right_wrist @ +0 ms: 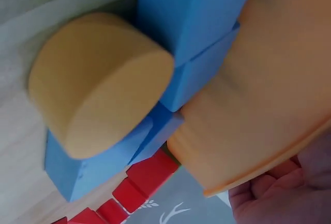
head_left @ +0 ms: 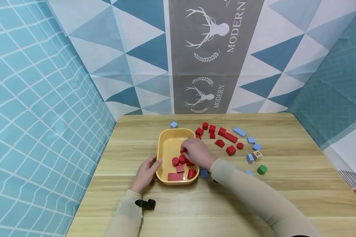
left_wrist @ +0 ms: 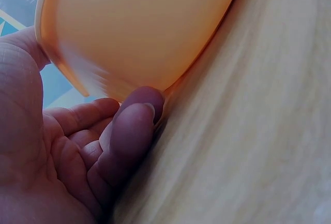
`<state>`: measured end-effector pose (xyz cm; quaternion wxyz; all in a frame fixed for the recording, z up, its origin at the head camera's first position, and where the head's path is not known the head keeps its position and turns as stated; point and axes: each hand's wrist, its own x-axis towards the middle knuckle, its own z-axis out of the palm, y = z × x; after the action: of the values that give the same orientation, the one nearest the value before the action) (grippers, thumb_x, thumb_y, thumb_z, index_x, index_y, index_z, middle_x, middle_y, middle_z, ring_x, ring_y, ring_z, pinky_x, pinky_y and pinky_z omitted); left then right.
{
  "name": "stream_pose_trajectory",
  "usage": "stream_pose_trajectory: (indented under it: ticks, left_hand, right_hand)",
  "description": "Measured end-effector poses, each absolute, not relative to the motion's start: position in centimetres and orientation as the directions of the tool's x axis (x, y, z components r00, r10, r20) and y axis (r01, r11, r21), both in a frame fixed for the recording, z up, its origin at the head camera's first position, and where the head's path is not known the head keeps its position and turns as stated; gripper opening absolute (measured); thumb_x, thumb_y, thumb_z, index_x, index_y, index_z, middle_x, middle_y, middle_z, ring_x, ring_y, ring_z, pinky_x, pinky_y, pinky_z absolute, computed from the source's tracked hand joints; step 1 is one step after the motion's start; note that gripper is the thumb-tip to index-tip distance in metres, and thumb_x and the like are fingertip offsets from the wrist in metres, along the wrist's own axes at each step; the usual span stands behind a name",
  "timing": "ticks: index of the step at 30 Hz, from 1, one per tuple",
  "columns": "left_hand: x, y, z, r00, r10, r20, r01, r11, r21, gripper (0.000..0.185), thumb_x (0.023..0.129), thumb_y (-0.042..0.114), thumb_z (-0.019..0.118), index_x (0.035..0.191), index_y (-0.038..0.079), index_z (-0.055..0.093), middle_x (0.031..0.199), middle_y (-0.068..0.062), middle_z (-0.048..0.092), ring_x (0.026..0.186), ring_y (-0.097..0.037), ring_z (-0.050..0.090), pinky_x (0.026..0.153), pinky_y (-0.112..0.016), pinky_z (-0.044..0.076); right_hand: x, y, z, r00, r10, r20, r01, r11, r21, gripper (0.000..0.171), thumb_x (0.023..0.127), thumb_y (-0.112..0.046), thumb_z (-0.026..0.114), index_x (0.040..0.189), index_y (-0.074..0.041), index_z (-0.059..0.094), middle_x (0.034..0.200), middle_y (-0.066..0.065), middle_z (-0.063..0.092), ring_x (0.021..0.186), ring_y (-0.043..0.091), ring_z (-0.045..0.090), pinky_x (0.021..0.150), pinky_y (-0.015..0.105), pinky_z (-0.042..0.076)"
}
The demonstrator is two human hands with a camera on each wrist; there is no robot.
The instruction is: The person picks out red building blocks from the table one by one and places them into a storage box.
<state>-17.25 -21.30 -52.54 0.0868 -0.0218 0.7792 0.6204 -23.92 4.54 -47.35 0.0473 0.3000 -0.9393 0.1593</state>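
Beige long sleeves; black left wrist strap.

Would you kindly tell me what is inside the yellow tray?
The tray holds red blocks: two cylinders, a long flat piece and several others. The right hand reaches in and covers some, so the count stays uncertain.

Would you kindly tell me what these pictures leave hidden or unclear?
- Head view: the right hand covers whatever it holds over the yellow tray.
- Right wrist view: only fingertips show at the edge; the grip is cut off.
- Left wrist view: the tray's contents are hidden behind its wall.
- Head view: the lettered block is too small to read surely.
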Motion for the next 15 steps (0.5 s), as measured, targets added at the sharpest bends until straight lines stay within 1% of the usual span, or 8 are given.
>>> stream_pose_trajectory:
  ticks: [4, 10, 15]
  left_hand:
    - [-17.32, -21.3, -52.54, -0.985, 0.073, -0.157, -0.137, 0.224, 0.965, 0.057, 0.107, 0.043, 0.065, 0.155, 0.013, 0.055, 0.108, -0.018, 0.071, 0.06, -0.016, 0.06, 0.05, -0.028, 0.052]
    - [-17.26, -21.3, -52.55, -0.985, 0.073, -0.157, -0.137, 0.228, 0.964, 0.057, 0.108, 0.041, 0.064, 0.155, 0.012, 0.054, 0.108, -0.018, 0.072, 0.06, -0.016, 0.059, 0.051, -0.028, 0.052]
    - [-17.28, -21.21, -52.56, -0.985, 0.075, -0.156, -0.135, 0.234, 0.963, 0.056, 0.108, 0.04, 0.063, 0.155, 0.012, 0.054, 0.106, -0.018, 0.071, 0.059, -0.016, 0.059, 0.051, -0.028, 0.052]
  right_hand:
    - [-23.93, 4.43, -47.5, -0.814, -0.55, 0.188, -0.581, 0.768, -0.268, 0.007, 0.098, -0.02, 0.078, 0.101, -0.018, 0.072, 0.102, -0.001, 0.075, 0.102, 0.021, 0.069, 0.096, 0.041, 0.053]
    - [-23.64, 4.45, -47.73, -0.807, -0.551, 0.211, -0.59, 0.768, -0.25, 0.008, 0.098, -0.018, 0.078, 0.1, -0.017, 0.071, 0.103, 0.0, 0.074, 0.103, 0.023, 0.068, 0.097, 0.041, 0.053]
    - [-23.62, 4.5, -47.94, -0.802, -0.551, 0.229, -0.595, 0.769, -0.235, 0.005, 0.097, -0.017, 0.078, 0.099, -0.016, 0.073, 0.102, 0.0, 0.075, 0.104, 0.024, 0.068, 0.099, 0.041, 0.053]
